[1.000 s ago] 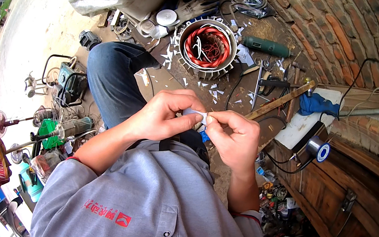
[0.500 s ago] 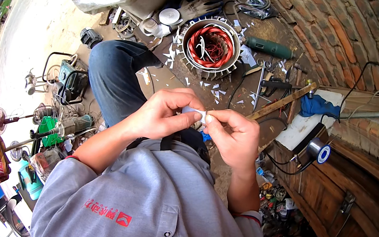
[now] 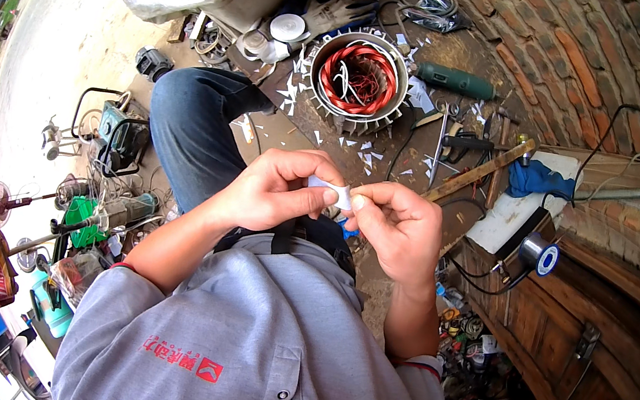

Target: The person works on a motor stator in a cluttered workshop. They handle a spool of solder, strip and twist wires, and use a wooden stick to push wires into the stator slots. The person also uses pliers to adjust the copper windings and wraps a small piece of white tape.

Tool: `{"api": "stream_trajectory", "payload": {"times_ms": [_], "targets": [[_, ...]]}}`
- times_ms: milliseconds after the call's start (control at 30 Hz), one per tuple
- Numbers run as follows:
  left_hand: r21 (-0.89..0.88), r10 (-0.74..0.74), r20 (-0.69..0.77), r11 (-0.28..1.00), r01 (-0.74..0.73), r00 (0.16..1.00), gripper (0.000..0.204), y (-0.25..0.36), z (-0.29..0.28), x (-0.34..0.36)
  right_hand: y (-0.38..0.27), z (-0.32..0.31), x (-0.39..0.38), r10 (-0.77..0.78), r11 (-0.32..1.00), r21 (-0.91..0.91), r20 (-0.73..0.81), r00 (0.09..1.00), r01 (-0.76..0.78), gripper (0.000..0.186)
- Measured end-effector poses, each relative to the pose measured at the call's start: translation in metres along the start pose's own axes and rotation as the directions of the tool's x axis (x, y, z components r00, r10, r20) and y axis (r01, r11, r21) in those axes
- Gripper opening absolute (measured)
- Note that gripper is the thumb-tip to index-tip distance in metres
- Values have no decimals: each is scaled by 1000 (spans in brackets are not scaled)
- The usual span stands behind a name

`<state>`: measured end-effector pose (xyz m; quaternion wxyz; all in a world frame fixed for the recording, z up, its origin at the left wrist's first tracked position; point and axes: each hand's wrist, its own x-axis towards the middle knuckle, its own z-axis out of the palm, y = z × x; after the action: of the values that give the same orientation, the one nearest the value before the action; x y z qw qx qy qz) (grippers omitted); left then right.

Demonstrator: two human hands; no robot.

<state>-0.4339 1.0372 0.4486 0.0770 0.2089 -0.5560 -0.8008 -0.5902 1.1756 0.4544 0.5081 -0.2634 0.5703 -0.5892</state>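
Observation:
A small white piece of paper-like sheet (image 3: 343,198) is held in front of my body between both hands. My left hand (image 3: 281,191) pinches one end of it between thumb and curled fingers. Thumb and forefinger of my right hand (image 3: 398,222) are closed on its other end. Beyond my hands stands a round finned motor housing (image 3: 392,120) with a ring of red windings (image 3: 389,86) and white strips inside. Scattered around the housing are several white paper scraps (image 3: 289,98).
A white tape roll (image 3: 287,27) and work gloves (image 3: 344,11) lie behind the housing, a green cylinder (image 3: 455,80) to its right. A wooden bar (image 3: 483,171) slants toward a blue cloth (image 3: 539,181). On the right a solder wire spool (image 3: 537,255) rests by a wooden cabinet (image 3: 556,339).
Slightly more of the white piece shows between my fingers. My right hand has shifted a little to the right; the surroundings look the same.

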Motion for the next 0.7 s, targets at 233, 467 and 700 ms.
{"api": "stream_trajectory", "payload": {"times_ms": [233, 467, 700], "targets": [[-118, -105, -108, 989, 92, 989, 11, -12, -4, -2, 25, -26, 6, -71, 638, -762, -199, 977, -109, 15], [-202, -93, -104, 977, 70, 990, 8, -40, 11, 12, 58, 1, -11, -280, 916, -319, -71, 957, 244, 33], [129, -3, -34, 992, 8, 999, 12, -48, 12, 26, 57, 1, -7, -298, 866, -466, -186, 936, 183, 8]]}}
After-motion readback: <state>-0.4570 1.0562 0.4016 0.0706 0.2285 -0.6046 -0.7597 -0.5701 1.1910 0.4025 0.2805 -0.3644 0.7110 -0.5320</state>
